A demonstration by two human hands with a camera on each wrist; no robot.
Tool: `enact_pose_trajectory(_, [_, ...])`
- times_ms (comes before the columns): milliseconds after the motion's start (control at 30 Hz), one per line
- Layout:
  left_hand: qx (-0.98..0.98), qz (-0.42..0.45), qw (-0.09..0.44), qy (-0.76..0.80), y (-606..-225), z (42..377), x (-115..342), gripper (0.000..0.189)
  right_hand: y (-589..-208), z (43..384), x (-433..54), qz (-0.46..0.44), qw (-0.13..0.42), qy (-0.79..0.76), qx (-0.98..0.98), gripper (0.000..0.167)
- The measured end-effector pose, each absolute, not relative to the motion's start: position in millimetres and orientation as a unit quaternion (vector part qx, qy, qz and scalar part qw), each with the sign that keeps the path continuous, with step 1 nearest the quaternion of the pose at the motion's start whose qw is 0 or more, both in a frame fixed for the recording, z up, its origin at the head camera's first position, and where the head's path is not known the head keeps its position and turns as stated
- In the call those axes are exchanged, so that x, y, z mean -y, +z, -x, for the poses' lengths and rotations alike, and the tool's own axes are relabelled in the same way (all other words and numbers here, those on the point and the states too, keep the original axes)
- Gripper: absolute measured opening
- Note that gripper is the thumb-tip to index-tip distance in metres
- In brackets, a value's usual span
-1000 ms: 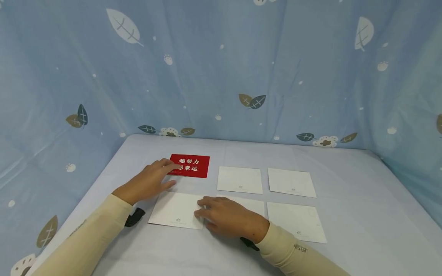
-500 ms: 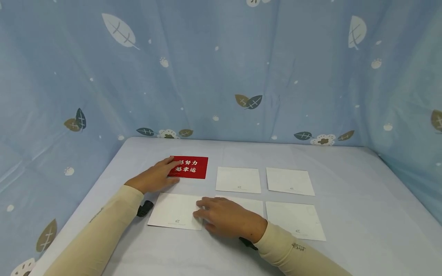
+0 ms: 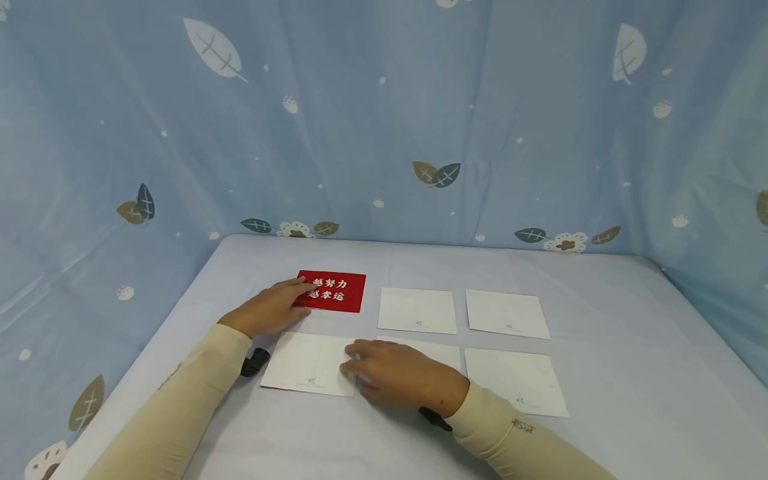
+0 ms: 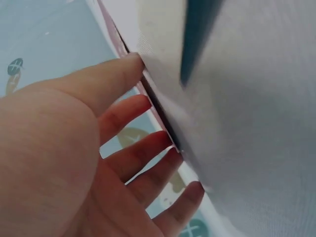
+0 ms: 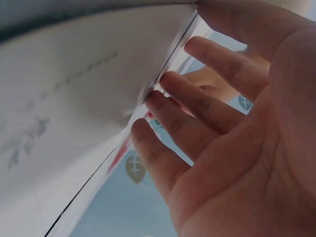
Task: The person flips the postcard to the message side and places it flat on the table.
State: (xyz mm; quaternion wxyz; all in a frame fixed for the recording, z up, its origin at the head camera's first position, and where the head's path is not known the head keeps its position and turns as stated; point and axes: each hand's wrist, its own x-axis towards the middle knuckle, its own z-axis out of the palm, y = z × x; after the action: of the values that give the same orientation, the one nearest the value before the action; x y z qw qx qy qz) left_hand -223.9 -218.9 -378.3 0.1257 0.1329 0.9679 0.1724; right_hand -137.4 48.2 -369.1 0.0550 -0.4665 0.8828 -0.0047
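At the back left of the table lies a red card [image 3: 336, 293] with white printed characters. My left hand [image 3: 268, 309] touches its left end, fingers spread over the print and thumb by the near edge. The left wrist view shows those fingers [image 4: 140, 150] fairly straight, tips on the surface. In front of it is a white card [image 3: 306, 363] with a small mark near its bottom edge. My right hand [image 3: 402, 373] rests its fingertips at that card's right edge and partly covers another white card [image 3: 429, 353]. The fingers [image 5: 197, 106] look extended in the right wrist view.
Two white cards, one left [image 3: 417, 310] and one right [image 3: 507, 313], lie in the back row beside the red one. A further white card [image 3: 516, 383] lies at the front right. A blue leaf-patterned curtain [image 3: 384, 120] surrounds the table [image 3: 630, 360].
My left hand has moved slightly forward and right, so its thumb now sits by the red card's near edge. The right hand has stayed at the white card, and the cards lie as before.
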Motion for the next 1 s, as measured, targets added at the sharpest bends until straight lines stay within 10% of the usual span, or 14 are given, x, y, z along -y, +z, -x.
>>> enact_pose_trajectory(1000, [-0.964,-0.19,0.082,0.167,-380.6,219.4,231.7,0.05,-360.6,215.2,-28.3,0.424,0.048,0.027,-0.904,0.06])
